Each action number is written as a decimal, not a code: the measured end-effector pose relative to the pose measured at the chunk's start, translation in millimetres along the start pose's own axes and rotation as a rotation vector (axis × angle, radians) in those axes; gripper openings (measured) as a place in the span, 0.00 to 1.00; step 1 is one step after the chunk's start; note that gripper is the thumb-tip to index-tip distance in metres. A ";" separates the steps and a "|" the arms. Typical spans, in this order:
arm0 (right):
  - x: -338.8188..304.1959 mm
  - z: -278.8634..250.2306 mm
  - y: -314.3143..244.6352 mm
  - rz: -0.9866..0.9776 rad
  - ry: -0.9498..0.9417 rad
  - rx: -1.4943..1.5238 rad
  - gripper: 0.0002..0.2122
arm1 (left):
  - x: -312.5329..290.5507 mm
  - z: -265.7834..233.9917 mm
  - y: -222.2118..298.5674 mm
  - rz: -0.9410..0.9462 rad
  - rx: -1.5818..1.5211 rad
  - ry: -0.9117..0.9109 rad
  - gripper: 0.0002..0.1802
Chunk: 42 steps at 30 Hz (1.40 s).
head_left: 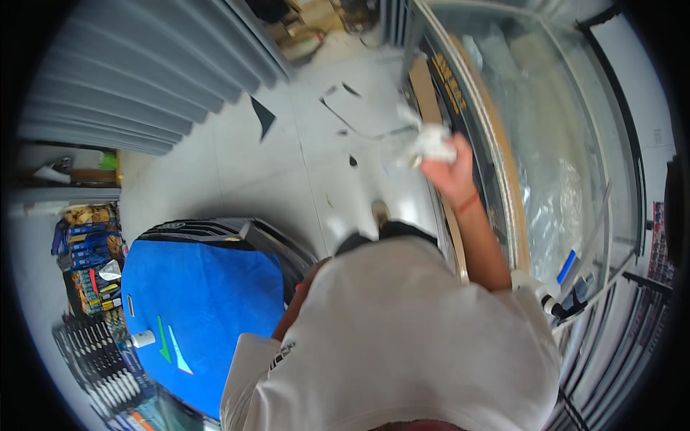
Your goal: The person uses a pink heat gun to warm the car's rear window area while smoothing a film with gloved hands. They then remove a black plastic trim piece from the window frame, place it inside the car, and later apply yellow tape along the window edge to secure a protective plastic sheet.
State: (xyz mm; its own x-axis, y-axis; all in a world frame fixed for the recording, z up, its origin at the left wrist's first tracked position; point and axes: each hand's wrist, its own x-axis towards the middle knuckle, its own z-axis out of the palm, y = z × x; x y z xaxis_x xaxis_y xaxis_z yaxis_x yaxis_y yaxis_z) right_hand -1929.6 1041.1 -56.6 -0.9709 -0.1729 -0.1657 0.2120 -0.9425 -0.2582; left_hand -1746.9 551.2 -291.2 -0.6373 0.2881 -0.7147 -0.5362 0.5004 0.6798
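Note:
My right hand [453, 172], with a red string at the wrist, is stretched out over the floor beside the glass-sided case. Its fingers are closed on a white bundle [433, 144] that is blurred, with something clear and thin trailing at its left; its exact kind I cannot make out. Of my left arm only a strip [293, 309] shows between my shirt and the blue-covered stand; the hand is hidden. Dark scraps, one a large pointed piece [263, 118], and a thin dark strip [345, 123] lie on the pale floor tiles beyond my hand.
On the left, a blue cloth [208, 309] covers a rounded stand, carrying a green blade-shaped piece [164, 339], a pale one [180, 352] and a white bottle [142, 338]. A glass case [560, 144] stands right, a grey curtain [144, 65] far left, stocked shelves [90, 251] at left.

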 end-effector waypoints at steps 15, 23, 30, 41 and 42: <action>439.1 -46.0 -26.1 0.482 0.104 -1.493 0.22 | 300.7 -309.9 163.8 -0.397 -0.418 0.155 0.19; 664.1 -70.5 -153.9 0.342 0.277 -1.170 0.18 | 483.9 -482.9 488.9 0.259 -0.248 0.524 0.16; 958.0 38.1 -310.4 -0.626 0.329 -1.303 0.17 | 581.6 -519.3 505.6 0.429 0.332 0.640 0.11; 1107.7 -100.3 -234.2 -0.175 0.174 -2.074 0.10 | 685.1 -579.2 714.7 0.300 0.189 0.781 0.24; 1102.0 -86.6 -215.9 0.001 0.096 -1.994 0.13 | 695.8 -585.7 720.3 0.350 0.222 0.838 0.23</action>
State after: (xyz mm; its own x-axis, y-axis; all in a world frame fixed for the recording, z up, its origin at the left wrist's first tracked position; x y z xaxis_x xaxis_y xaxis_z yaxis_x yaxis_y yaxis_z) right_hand -3035.6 1078.8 -265.9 -0.9771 -0.0964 -0.1898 0.0806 0.6574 -0.7492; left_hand -2900.8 633.9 -202.5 -0.9801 -0.1874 -0.0650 -0.1755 0.6661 0.7249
